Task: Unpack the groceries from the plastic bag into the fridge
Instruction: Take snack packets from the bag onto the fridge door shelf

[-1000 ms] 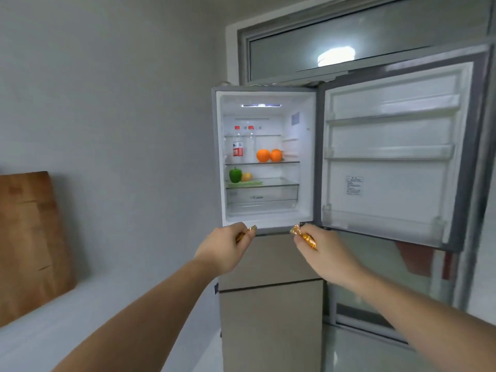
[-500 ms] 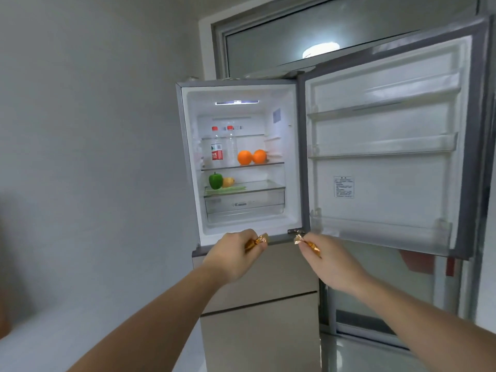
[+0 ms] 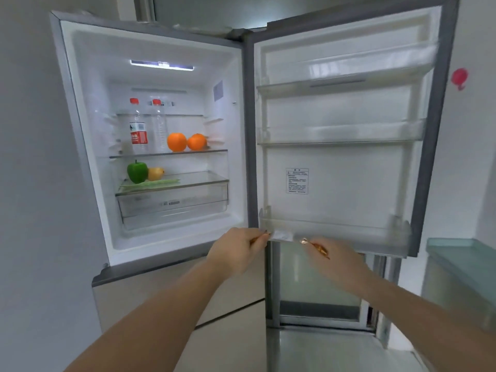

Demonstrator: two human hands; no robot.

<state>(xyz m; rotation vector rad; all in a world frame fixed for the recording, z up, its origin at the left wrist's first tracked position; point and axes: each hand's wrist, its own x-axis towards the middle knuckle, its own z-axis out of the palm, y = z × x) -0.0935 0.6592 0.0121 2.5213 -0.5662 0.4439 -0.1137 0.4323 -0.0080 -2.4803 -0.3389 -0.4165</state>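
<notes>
The fridge (image 3: 88, 162) stands open in front of me, its door (image 3: 429, 130) swung to the right. My left hand (image 3: 236, 252) holds a small gold-wrapped item (image 3: 257, 238), mostly hidden in its fingers. In my right hand (image 3: 338, 260) is a second gold-wrapped item (image 3: 316, 247), one twisted end sticking out. Both hands hover just below the lowest door bin (image 3: 335, 232). On the upper shelf stand two clear bottles (image 3: 138, 130) and two oranges (image 3: 177, 142). A green pepper (image 3: 137, 171) and a yellow fruit (image 3: 155, 173) lie on the shelf below.
A clear drawer (image 3: 171, 205) sits under the lower shelf. The door's three bins hold nothing. A glass-topped surface (image 3: 467, 259) juts in at the right. A red hook (image 3: 459, 77) is stuck to the right wall. The closed lower fridge compartments (image 3: 150, 294) are below my hands.
I have come closer to the fridge, which now fills the view. Both hands have moved right and forward with their wrapped items, from the fridge's lower edge to the bottom door bin.
</notes>
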